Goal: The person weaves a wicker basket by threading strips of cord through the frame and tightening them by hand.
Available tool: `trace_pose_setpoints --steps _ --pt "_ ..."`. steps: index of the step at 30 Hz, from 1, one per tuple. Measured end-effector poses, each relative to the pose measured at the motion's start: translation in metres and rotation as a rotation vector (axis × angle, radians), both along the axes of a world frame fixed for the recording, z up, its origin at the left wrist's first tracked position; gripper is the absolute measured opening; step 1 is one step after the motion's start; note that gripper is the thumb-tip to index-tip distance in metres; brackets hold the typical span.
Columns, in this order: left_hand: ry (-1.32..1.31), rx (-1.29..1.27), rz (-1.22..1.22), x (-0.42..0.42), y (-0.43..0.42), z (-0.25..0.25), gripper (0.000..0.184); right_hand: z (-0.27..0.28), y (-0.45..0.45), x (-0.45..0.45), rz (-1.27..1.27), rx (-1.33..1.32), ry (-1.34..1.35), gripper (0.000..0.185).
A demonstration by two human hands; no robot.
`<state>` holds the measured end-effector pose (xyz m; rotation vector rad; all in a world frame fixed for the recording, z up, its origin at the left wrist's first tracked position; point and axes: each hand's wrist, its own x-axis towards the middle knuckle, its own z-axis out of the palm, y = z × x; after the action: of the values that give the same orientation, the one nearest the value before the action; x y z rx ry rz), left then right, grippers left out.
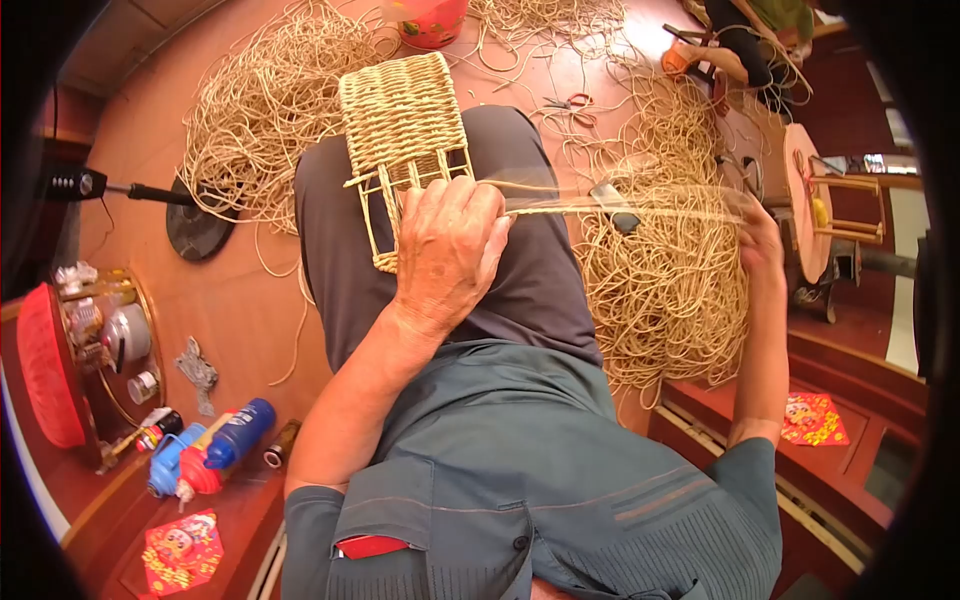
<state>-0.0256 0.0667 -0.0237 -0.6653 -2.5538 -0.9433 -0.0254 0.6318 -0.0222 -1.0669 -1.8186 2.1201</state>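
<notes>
A partly woven basket (404,112) of straw-coloured cord rests on my lap, its frame rods bare at the near end. My left hand (452,240) is closed over those rods at the basket's near right edge. A strand of cord (600,210) stretches from beside it to the right, blurred by motion. At its far end my right hand (762,235) is raised with bent fingers around the strand, arm stretched out to the right. Part of the basket's frame is hidden behind my left hand.
Heaps of loose cord lie on the floor at left (270,110) and right (670,290). Red-handled scissors (575,103) and a dark phone-like object (615,207) are near the right heap. Bottles (240,433) stand lower left. Another person's leg (725,62) shows upper right, above a round stool (805,200).
</notes>
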Motion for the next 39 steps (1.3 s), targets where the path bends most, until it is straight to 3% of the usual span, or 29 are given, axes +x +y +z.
trace_pose_setpoints --steps 2,4,5,6,8,9,11,12,14,15,17,18,20,23,26,30,32,35,39 --pt "0.02 0.097 0.001 0.001 -0.003 -0.004 0.017 -0.015 0.166 0.051 -0.23 -0.015 -0.018 0.014" --pt "0.037 0.133 0.044 0.004 -0.006 -0.004 0.016 -0.023 0.296 0.106 -0.437 -0.029 -0.057 0.008" --pt "0.046 0.148 0.057 0.006 -0.008 -0.002 0.016 -0.034 0.336 0.128 -0.668 0.096 -0.007 0.006" --pt "0.031 0.156 0.097 0.008 -0.01 0.0 0.016 -0.028 0.337 0.142 -0.695 0.052 -0.063 0.01" --pt "-0.003 0.166 0.166 0.013 -0.014 0.004 0.016 -0.055 0.333 0.146 -0.52 0.009 -0.129 0.011" --pt "-0.022 0.155 0.18 0.016 -0.015 0.004 0.016 -0.07 0.323 0.146 -0.431 -0.01 -0.163 0.017" --pt "-0.052 0.119 0.21 0.018 -0.017 0.006 0.017 -0.044 0.139 0.092 -0.356 0.411 -0.15 0.047" --pt "-0.084 0.079 0.223 0.019 -0.018 0.009 0.018 -0.066 0.122 0.076 -0.095 0.624 -0.073 0.071" --pt "-0.13 0.063 0.228 0.016 -0.02 0.011 0.018 -0.038 -0.045 0.04 0.288 0.884 0.043 0.05" --pt "-0.153 0.054 0.23 0.016 -0.02 0.013 0.019 -0.02 -0.134 0.031 0.401 0.716 0.144 0.041" --pt "-0.196 0.058 0.236 0.016 -0.019 0.017 0.02 -0.01 -0.247 0.03 0.62 0.625 0.206 0.035" --pt "-0.217 0.061 0.243 0.016 -0.019 0.019 0.02 -0.008 -0.282 0.033 0.761 0.798 0.311 0.036" --pt "-0.245 0.07 0.25 0.016 -0.02 0.02 0.021 0.006 -0.345 0.036 0.853 0.783 0.477 0.035" --pt "-0.254 0.082 0.254 0.015 -0.019 0.019 0.021 -0.001 -0.379 0.031 0.84 0.899 0.521 0.031" --pt "-0.258 0.085 0.249 0.015 -0.02 0.019 0.02 -0.013 -0.361 0.026 0.807 0.84 0.53 0.029" --pt "-0.287 0.086 0.243 0.012 -0.021 0.02 0.02 -0.032 -0.251 0.02 0.6 0.871 0.181 0.029" --pt "-0.313 0.097 0.236 0.011 -0.022 0.02 0.018 -0.017 -0.203 0.022 0.599 1.358 -0.143 0.034" --pt "-0.349 0.116 0.224 0.009 -0.024 0.023 0.018 0.019 -0.237 0.034 0.525 1.412 0.049 0.038" --pt "-0.425 0.123 0.239 0.005 -0.023 0.026 0.018 0.029 -0.335 0.044 0.79 1.156 0.633 0.039"
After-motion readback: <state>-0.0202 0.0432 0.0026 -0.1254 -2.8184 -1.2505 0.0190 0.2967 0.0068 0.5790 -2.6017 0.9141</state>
